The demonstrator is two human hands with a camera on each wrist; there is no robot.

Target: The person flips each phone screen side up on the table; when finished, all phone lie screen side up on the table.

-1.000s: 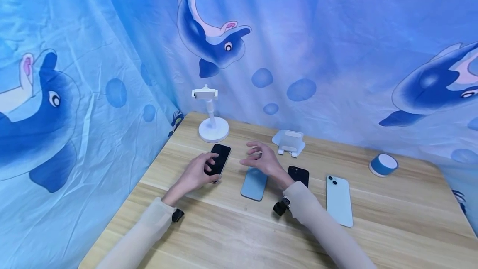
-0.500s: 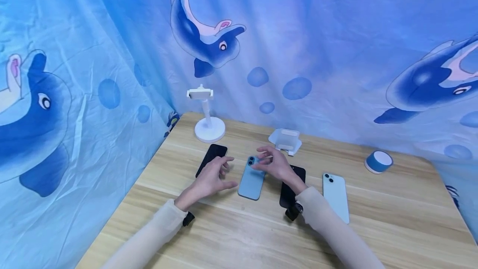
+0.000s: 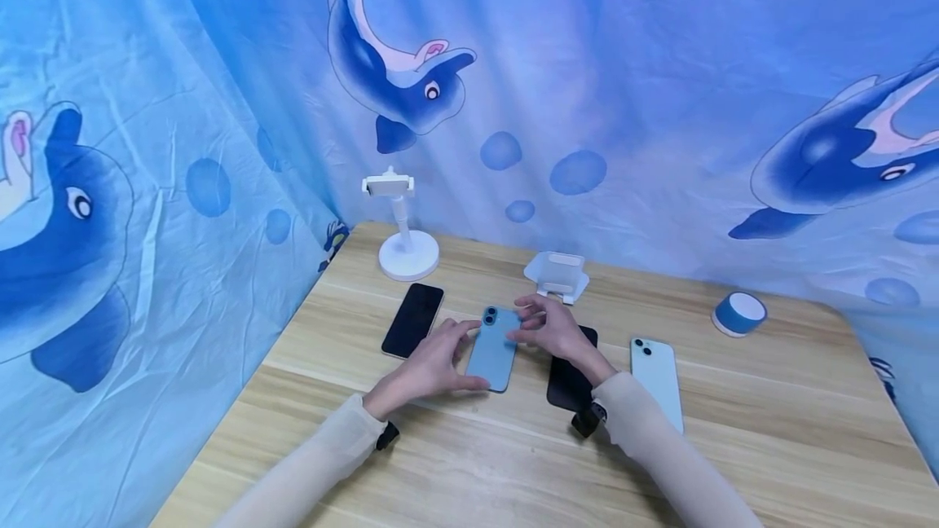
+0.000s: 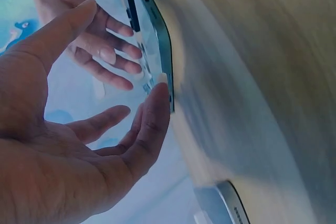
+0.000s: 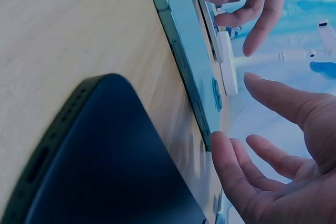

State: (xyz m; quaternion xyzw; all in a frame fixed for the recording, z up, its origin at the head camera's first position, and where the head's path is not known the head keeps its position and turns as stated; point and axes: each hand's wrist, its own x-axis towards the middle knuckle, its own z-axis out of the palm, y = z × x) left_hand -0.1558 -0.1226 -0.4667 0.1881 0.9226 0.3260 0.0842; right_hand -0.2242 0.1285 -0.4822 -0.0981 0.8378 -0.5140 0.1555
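A light blue phone (image 3: 493, 357) lies back up on the wooden table, its camera lenses at the far end. My left hand (image 3: 434, 361) reaches along its left side, thumb by the near end and a fingertip by the camera corner. At the upper right edge is my right hand (image 3: 556, 331), fingers loosely bent and spread from the thumb. The right wrist view has a fingertip of that hand at the phone's corner; whether either hand touches it, I cannot tell. Under the right wrist lies a dark phone (image 3: 567, 384), partly hidden.
A black phone (image 3: 413, 320) lies screen up at left, below a white round-based phone stand (image 3: 408, 255). A small white folding stand (image 3: 560, 274) is behind the right hand. Farther right are a pale phone (image 3: 655, 369) and a blue-and-white cylinder (image 3: 738, 316).
My left hand has moved right, from over the black phone to the blue phone's left side. My right hand has shifted slightly right and down, uncovering the blue phone's camera end.
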